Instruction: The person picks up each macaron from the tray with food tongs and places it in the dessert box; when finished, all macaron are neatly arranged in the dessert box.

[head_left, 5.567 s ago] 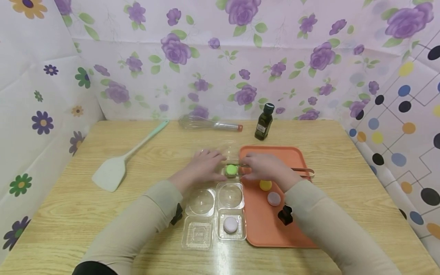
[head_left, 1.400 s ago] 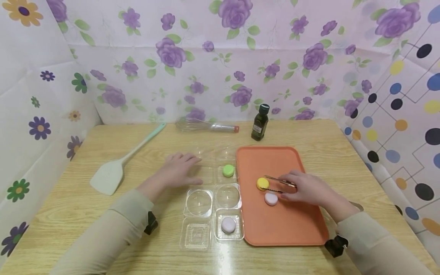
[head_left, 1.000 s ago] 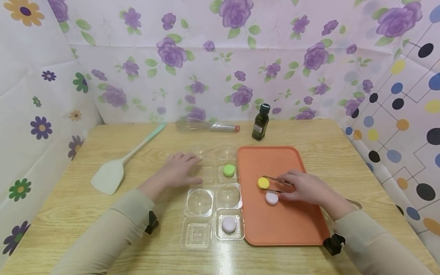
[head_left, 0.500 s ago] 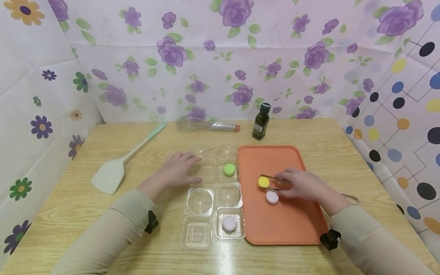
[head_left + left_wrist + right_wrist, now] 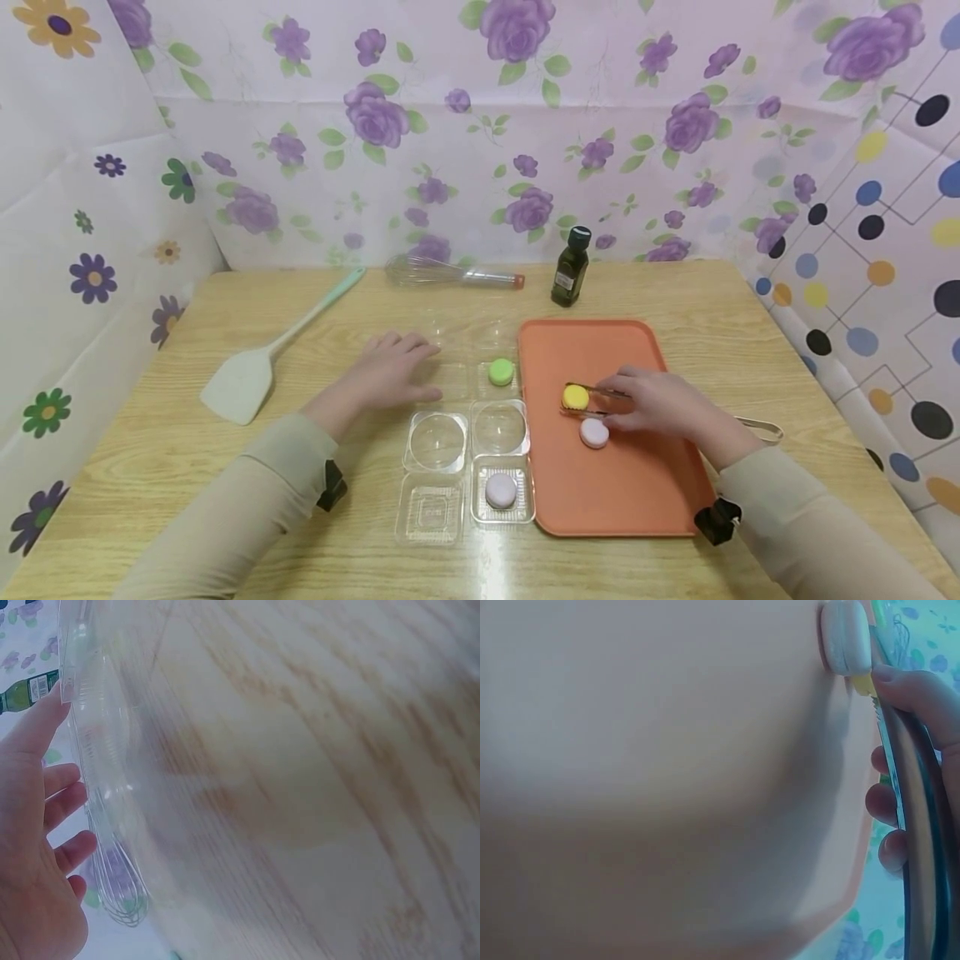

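Observation:
My right hand (image 5: 660, 404) grips metal tongs (image 5: 919, 802), whose serrated tips lie on both sides of a yellow macaron (image 5: 575, 397) on the orange tray (image 5: 622, 492). Just in front of it on the tray is a pale lilac macaron (image 5: 594, 432), close to my thumb. My left hand (image 5: 382, 372), fingers spread and relaxed, is beside the clear plastic boxes, holding nothing. A green macaron (image 5: 501, 372) sits in the far right box, and another lilac macaron (image 5: 501, 491) in the near right box (image 5: 525, 508). The near left box (image 5: 429, 510) has nothing in it.
A wire whisk (image 5: 453, 273) and a dark green bottle (image 5: 572, 267) stand along the back of the table. On the left lies a pale spatula (image 5: 242, 383) with a mint handle. Patterned cloth (image 5: 465, 150) hangs behind and at both sides.
Earlier both hands were at the green macaron's box. Since then my right hand has moved onto the tray, and the tong tips have come around the yellow macaron. My left hand has drawn back left.

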Motion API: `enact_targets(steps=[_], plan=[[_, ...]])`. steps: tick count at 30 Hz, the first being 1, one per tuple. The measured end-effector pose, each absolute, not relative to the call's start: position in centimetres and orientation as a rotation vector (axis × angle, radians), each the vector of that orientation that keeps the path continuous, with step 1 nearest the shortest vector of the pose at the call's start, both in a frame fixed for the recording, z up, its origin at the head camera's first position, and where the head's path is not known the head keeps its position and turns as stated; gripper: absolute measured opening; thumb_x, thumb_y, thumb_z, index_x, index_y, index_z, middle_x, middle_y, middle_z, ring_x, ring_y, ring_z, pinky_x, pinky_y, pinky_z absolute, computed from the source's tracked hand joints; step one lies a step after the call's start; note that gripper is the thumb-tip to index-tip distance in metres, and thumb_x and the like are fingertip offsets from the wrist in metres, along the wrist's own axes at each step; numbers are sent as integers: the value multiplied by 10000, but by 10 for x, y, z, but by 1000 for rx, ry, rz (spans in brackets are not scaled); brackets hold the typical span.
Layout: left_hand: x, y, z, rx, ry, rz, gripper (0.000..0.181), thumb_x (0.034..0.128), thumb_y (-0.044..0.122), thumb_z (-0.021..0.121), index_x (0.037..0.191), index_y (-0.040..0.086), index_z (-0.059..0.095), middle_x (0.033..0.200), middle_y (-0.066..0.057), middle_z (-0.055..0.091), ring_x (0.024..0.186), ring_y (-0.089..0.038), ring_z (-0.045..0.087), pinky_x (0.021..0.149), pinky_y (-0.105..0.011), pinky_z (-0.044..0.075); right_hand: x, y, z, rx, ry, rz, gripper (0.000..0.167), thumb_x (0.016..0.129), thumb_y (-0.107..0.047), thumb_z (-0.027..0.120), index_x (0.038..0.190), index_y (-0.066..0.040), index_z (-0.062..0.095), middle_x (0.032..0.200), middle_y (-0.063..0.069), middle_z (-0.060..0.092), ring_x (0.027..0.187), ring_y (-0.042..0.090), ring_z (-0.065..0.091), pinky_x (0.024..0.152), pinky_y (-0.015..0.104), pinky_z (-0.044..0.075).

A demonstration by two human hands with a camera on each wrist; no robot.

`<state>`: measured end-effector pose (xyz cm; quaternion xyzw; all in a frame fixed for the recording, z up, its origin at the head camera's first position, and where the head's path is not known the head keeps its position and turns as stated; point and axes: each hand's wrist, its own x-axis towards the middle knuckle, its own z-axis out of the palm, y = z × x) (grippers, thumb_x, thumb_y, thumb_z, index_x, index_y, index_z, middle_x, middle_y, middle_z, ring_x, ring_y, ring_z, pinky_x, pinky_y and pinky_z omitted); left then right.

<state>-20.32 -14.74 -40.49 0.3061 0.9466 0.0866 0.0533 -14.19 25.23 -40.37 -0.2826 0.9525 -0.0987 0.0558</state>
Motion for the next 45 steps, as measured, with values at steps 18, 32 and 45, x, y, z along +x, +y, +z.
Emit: enact_targets(steps=[18,32,45], plan=[[-205,-147,-407,896,2855,281,781,777,577,647,1387,135,442,1360,-61,455,1183,-284,387,954,-458,296,-151,238,-394,-914,2900,-331,437,826,-363,695,1197,-141,632,1086,27,601,910,214,597,740,417,497],[-203,-147,-407,888,2857,321,775,772,546,672,1379,119,448,1351,-71,461,1174,-291,395,955,-465,297,-165,210,-388,-1040,2945,-322,401,812,-341,701,1157,-141,655,1058,20,618,881,206,610,707,408,503],[-203,-146,-405,906,2870,325,773,772,552,671,1373,115,457,1348,-78,469,1175,-302,407,967,-481,297,-179,175,-378,-1024,2877,-305,429,832,-367,677,1208,-170,627,1138,24,596,946,228,605,778,430,493]])
